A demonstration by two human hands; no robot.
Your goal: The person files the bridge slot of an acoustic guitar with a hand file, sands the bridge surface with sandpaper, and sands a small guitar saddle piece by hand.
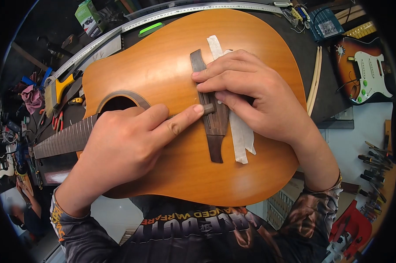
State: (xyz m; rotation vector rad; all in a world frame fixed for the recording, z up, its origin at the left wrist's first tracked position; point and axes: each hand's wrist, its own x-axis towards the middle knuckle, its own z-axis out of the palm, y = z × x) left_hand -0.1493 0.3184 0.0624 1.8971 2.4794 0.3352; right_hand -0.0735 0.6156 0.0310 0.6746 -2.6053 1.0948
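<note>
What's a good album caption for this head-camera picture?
Left hand holding a small dark tool to the bridge of an acoustic guitar, right hand resting there beside white tape.

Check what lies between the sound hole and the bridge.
In the head view, the left hand lies across between the sound hole and the bridge; above it, bare guitar top shows.

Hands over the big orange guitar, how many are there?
2: the left hand, by the sound hole, its index fingertip near the dark bridge; and the right hand, fingers over that bridge.
</note>
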